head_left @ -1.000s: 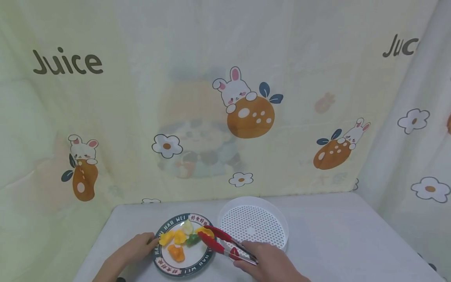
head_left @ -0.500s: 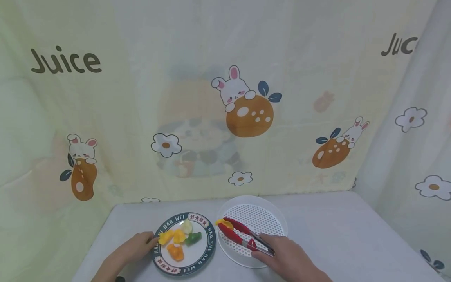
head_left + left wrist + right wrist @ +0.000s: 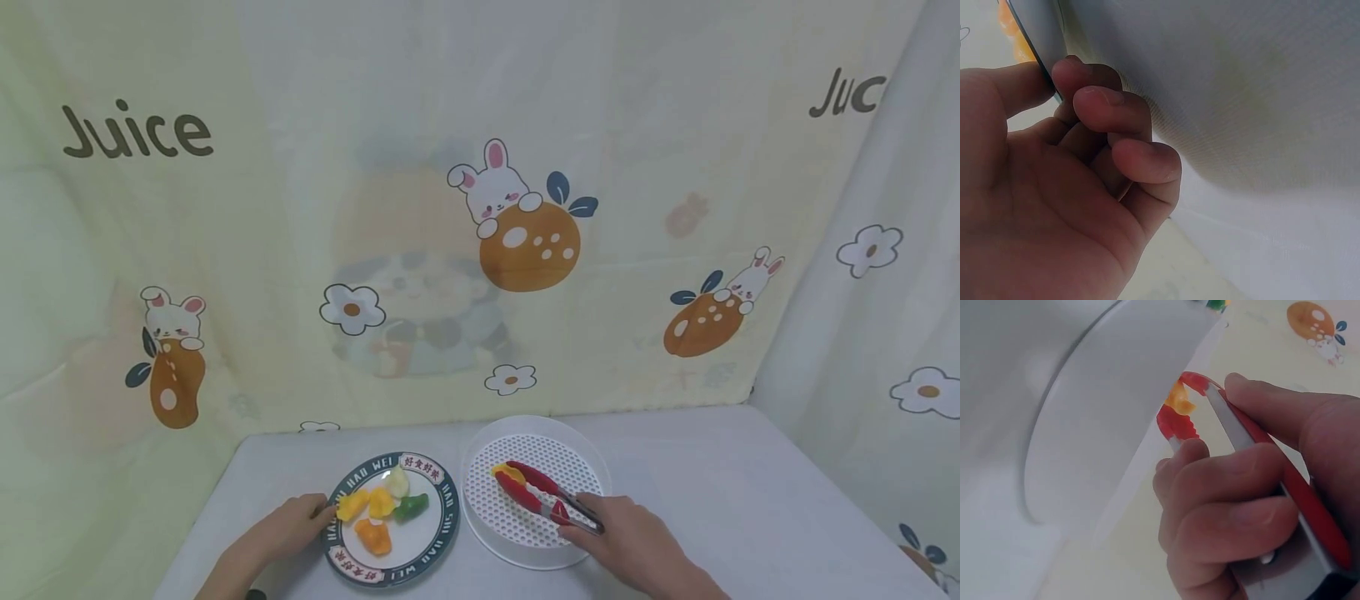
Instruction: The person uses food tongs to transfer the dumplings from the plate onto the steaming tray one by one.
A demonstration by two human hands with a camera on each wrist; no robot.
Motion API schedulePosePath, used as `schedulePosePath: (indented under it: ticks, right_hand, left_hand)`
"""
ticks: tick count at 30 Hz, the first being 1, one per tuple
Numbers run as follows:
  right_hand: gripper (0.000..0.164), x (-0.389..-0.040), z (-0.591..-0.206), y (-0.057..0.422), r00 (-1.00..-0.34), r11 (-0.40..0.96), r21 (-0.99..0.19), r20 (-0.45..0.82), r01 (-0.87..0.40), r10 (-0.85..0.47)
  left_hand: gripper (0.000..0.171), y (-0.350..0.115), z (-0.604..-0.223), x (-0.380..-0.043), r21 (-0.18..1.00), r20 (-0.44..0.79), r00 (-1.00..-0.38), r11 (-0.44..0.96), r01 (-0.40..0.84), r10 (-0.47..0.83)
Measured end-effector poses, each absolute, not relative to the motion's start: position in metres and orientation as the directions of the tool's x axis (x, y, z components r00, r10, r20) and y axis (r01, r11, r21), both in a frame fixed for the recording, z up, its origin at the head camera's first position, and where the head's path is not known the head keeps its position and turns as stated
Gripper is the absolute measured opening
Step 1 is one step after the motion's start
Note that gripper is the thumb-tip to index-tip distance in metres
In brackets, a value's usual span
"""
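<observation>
My right hand (image 3: 630,537) grips red-tipped metal tongs (image 3: 534,493) above the white perforated tray (image 3: 487,533). Between the tong tips is a yellow pepper-like piece (image 3: 510,474), which also shows in the right wrist view as an orange-yellow piece (image 3: 1179,400). My left hand (image 3: 300,523) pinches the left rim of a round plate (image 3: 437,546) between thumb and curled fingers, as the left wrist view shows. On that plate lie yellow pieces (image 3: 381,502), an orange piece (image 3: 373,537), a green piece (image 3: 411,507) and a pale piece (image 3: 397,482).
Plate and tray stand side by side on a white-covered table (image 3: 690,483). Behind the table hangs a curtain (image 3: 420,208) printed with rabbits and fruit, and it continues down the right side.
My right hand has moved right with the tongs, carrying the yellow piece from the plate's right edge to over the tray. The left hand has stayed at the plate's rim.
</observation>
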State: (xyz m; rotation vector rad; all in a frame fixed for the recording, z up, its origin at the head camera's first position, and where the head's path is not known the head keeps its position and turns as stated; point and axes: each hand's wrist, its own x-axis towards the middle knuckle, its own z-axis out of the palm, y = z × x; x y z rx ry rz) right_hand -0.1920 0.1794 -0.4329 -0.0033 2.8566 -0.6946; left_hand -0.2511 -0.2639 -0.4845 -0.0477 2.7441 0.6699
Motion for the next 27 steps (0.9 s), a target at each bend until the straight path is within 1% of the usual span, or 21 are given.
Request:
schedulePosePath:
  ticks: [5,14,21,27]
  right_hand:
    - [0.068,-0.195,-0.435,0.187,-0.981,0.897,-0.439,-0.189,0.043,-0.046]
    - [0.062,-0.2,-0.434,0.192,-0.982,0.914,-0.406,-0.181,0.028,-0.05]
    - [0.067,-0.204,-0.432,0.192,-0.979,0.932,-0.362,-0.2,0.029,-0.047]
    - [0.072,-0.203,-0.433,0.194,-0.975,0.924,-0.377,-0.223,0.061,-0.026]
  left_hand:
    - [0.031,-0.265,-0.488,-0.252,0.447,-0.313,-0.949,0.888,-0.11,0.04]
    - [0.038,-0.265,-0.487,-0.253,0.43,-0.326,-0.945,0.895,-0.118,0.032]
    - [0.04,-0.265,-0.486,-0.254,0.432,-0.335,-0.942,0.892,-0.13,0.025]
    - [0.04,-0.265,-0.486,-0.253,0.433,-0.33,-0.943,0.894,-0.121,0.032]
